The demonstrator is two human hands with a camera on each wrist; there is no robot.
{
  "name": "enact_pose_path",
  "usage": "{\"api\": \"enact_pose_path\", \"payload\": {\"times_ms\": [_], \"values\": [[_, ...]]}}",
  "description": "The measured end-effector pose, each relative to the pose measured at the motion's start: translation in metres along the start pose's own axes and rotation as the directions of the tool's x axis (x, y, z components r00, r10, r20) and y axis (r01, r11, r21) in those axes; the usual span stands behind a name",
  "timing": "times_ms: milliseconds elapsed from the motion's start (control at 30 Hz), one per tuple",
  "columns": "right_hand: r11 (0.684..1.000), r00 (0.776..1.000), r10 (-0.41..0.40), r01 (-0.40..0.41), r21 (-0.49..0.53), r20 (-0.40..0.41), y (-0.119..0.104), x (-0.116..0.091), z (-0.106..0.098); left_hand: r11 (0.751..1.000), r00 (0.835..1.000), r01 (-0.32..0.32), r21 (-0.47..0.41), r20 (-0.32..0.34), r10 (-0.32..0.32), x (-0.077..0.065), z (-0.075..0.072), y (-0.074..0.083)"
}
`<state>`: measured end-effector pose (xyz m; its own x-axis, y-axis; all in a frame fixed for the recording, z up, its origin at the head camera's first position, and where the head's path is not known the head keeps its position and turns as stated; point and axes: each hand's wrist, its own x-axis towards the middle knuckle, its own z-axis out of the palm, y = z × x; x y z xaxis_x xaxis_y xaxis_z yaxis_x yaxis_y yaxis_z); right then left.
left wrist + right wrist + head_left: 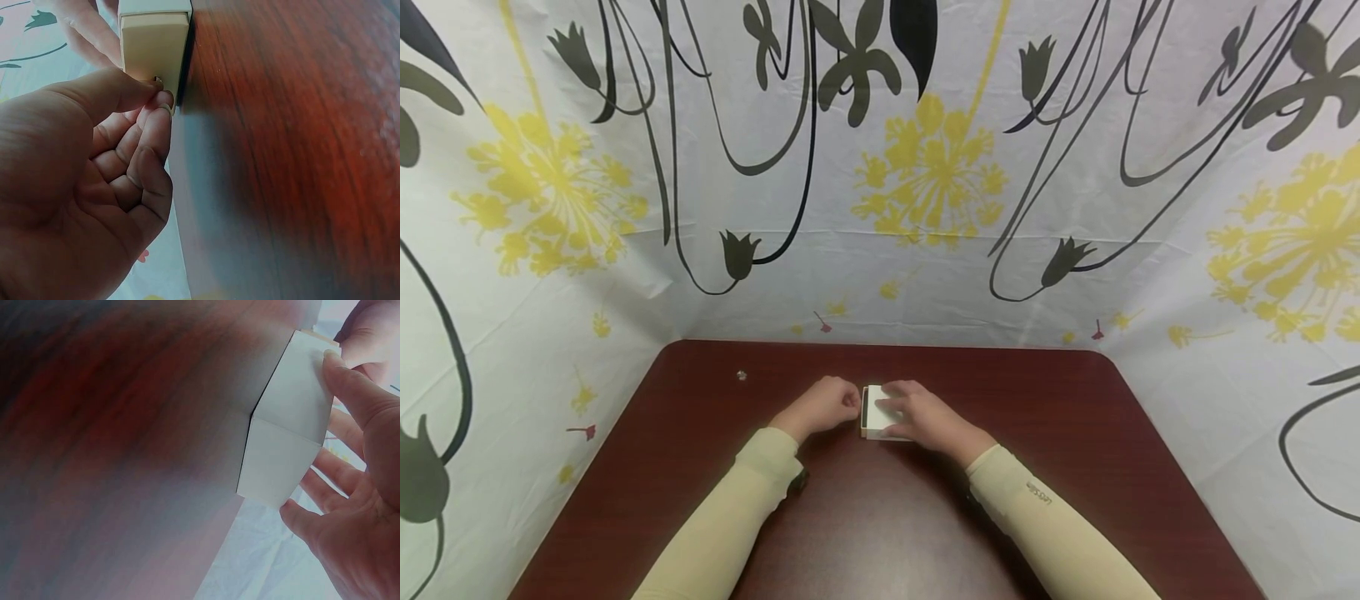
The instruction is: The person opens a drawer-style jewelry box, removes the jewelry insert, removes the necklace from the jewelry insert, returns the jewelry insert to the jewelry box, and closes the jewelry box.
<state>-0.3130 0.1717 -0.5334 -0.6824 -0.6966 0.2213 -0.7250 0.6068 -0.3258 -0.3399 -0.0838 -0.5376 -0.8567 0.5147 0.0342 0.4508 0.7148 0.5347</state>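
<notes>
A small white box (880,417) lies on the table, its pale cream inner drawer (155,47) showing at the left end. In the left wrist view, the thumb and forefinger of my left hand (827,406) pinch a tiny pull (157,80) on the drawer's face; the fingertips hide most of it. My right hand (934,419) spreads over the white sleeve and grips it. From the right wrist, the thumb (359,394) rests on one side of the box and other fingers reach around it, partly out of sight.
A tiny shiny object (741,375), too small to make out, lies on the dark red wooden table (1037,400) to the far left. White cloth (940,300) with yellow and grey flower prints hangs behind the table and along both sides.
</notes>
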Motion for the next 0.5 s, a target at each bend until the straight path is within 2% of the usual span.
{"api": "enact_pose_path", "payload": {"times_ms": [500], "values": [[1.0,1.0,0.008,-0.008,-0.018,0.007,-0.0006,-0.0003,-0.0015,1.0,1.0,0.003,0.0,0.01,-0.003,-0.0002,0.0008,0.0004]]}}
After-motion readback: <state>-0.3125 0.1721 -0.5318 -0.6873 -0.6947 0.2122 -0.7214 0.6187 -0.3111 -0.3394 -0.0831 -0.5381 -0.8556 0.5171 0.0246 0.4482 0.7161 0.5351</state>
